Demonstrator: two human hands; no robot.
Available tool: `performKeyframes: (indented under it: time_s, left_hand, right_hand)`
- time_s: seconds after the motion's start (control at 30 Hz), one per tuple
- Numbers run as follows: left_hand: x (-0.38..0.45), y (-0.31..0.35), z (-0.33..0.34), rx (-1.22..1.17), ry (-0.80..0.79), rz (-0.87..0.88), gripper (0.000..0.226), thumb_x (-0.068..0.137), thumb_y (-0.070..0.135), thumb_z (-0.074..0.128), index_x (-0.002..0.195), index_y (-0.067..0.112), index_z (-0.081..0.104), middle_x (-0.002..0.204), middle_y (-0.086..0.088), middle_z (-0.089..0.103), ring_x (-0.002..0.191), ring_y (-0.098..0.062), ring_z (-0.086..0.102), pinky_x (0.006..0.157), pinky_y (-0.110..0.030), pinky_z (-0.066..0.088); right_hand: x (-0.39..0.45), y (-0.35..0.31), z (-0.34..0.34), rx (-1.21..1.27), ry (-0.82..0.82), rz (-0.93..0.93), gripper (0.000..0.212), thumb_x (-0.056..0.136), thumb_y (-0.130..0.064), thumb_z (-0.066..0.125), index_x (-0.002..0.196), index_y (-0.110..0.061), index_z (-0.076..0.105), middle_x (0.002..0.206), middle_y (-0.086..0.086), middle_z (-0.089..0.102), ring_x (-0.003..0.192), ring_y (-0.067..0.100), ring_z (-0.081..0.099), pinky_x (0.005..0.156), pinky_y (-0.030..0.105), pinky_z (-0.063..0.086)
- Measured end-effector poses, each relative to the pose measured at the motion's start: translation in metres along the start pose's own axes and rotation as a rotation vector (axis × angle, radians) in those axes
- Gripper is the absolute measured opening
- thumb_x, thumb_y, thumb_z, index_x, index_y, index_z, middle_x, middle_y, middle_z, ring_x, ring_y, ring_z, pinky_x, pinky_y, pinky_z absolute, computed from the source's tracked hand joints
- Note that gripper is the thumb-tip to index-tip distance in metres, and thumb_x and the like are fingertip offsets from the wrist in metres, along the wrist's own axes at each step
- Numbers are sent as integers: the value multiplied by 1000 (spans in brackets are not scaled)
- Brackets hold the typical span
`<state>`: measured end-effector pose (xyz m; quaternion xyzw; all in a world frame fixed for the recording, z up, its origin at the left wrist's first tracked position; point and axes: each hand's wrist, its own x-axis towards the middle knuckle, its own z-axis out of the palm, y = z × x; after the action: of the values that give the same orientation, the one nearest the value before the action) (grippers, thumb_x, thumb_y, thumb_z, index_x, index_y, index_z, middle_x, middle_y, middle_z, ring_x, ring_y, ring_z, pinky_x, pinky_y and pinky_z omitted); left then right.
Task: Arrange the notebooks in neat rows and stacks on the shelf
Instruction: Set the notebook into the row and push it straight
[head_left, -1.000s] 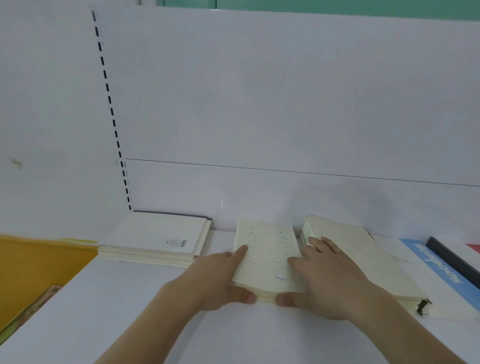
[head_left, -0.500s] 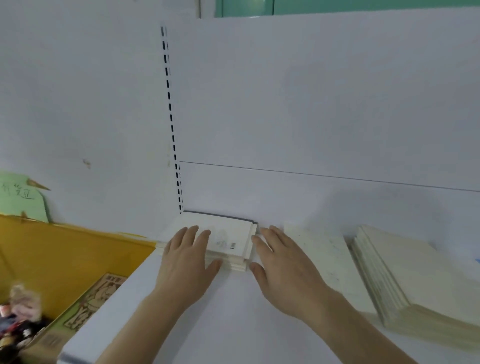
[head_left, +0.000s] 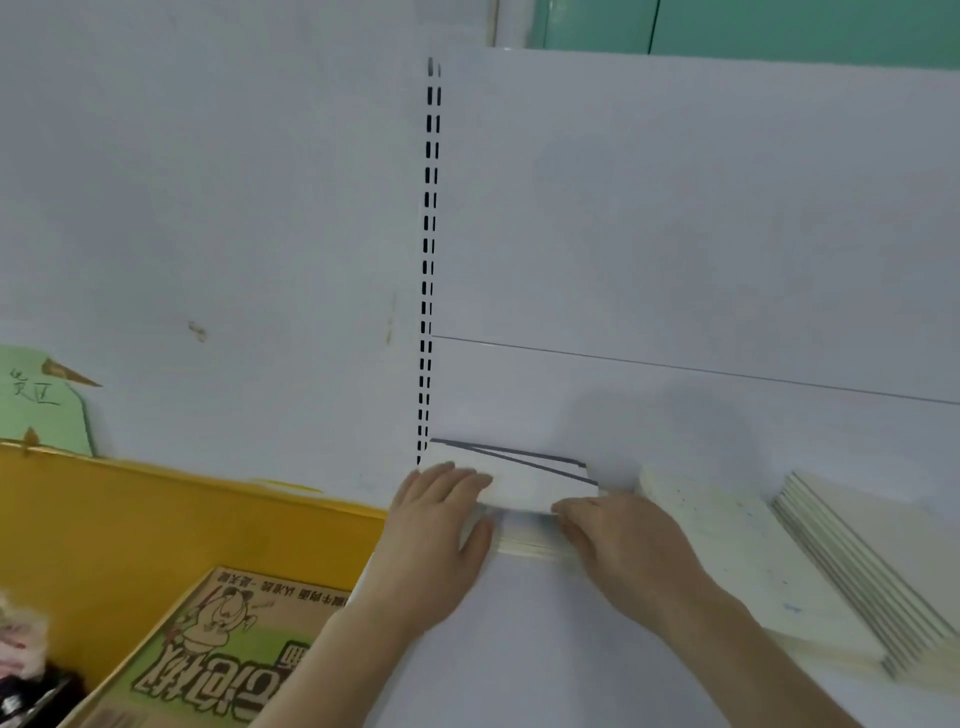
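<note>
Since half a second ago, both hands have closed on the corner notebook stack (head_left: 524, 499), which sits hard against the slotted upright (head_left: 428, 260) at the back left of the white shelf (head_left: 519, 649); then they lay flat upon and beside it. The upper notebooks now lie skewed, their dark back edges splayed apart.

Risk: the top notebooks are out of square with those beneath. If the hands press unevenly, the upper ones are likely to slide further and fan out, or slip left of the upright into the yellow bin (head_left: 156, 519), where a printed carton (head_left: 223, 649) lies.

Left hand (head_left: 431, 535): forearm rising from below, fingers laid over the stack's left front corner, thumb tucked against its front edge, gripping it. Right hand (head_left: 618, 545): fingers curled over the stack's right front edge; how firmly it pinches cannot be told.

Right of the upright, beyond the corner stack, lie a speckled notebook pile (head_left: 727, 551) and then a fanned cream stack (head_left: 872, 571), neither touched.
</note>
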<state>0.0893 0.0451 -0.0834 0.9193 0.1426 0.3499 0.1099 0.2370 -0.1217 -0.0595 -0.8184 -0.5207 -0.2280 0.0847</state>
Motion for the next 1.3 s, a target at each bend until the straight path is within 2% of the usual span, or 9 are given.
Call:
performKeyframes:
  time_s: [0.13,0.33,0.4,0.5,0.63,0.8,1.0,1.13,1.3]
  left_hand:
    - [3,11,-19,-199,413,-92,56,93,27,63,144,14,42,145,-1,45,140,-17,36,112,-34,32]
    - [9,23,-31,-696,60,-499,80,83,62,56,150,27,30,142,13,48,122,-6,52,92,-21,46]
    - [10,24,-30,-917,-57,-575,59,85,61,59,133,29,47,124,14,63,106,-5,63,75,-20,56]
    - [7,23,-29,-1316,-42,-701,25,96,37,61,120,29,60,108,8,74,101,-18,70,85,-47,60]
    - [5,12,-41,-1168,173,-606,14,101,25,56,110,31,66,102,10,75,96,-10,71,83,-42,59]
    - [-2,-8,-50,-1059,268,-647,12,101,25,56,101,30,67,92,17,75,85,-2,70,74,-28,54]
    - [-14,-23,-54,-922,252,-674,15,103,23,51,100,32,63,89,23,72,79,5,67,70,-25,51]
    - [-12,-27,-66,-880,274,-651,15,104,26,49,102,32,62,89,21,72,78,5,66,62,-18,49]
    - [-8,-28,-74,-890,304,-649,15,104,28,49,104,34,63,93,20,73,82,3,67,69,-25,51]
  right_hand:
    - [-5,-7,-27,206,299,183,26,100,-34,35,89,-25,57,56,-7,53,48,12,51,46,31,42]
    - [-8,-34,-55,745,427,454,20,100,-30,45,89,-30,62,73,-3,63,69,14,56,62,23,46]
    - [-8,-45,-52,934,362,538,20,99,-29,48,90,-31,67,82,-9,67,79,17,63,77,41,56]
    - [-10,-55,-46,1082,269,601,24,99,-28,49,88,-30,70,84,-10,69,85,16,65,81,47,56]
    - [-5,-41,-30,637,200,431,31,101,-32,40,121,-29,63,115,-21,65,107,-3,56,93,14,40]
    - [10,-20,13,107,-297,169,77,88,-60,11,149,-19,29,157,-1,24,146,18,16,116,24,8]
    - [10,-9,21,109,-125,56,41,95,-45,39,109,-24,71,112,-4,70,103,19,64,92,33,47]
    - [12,-2,-6,49,-69,104,30,94,-40,31,81,-26,54,78,-5,65,74,18,59,66,35,46]
    - [19,2,-33,132,344,264,30,102,-35,36,87,-23,59,56,-8,50,54,24,55,50,32,37]
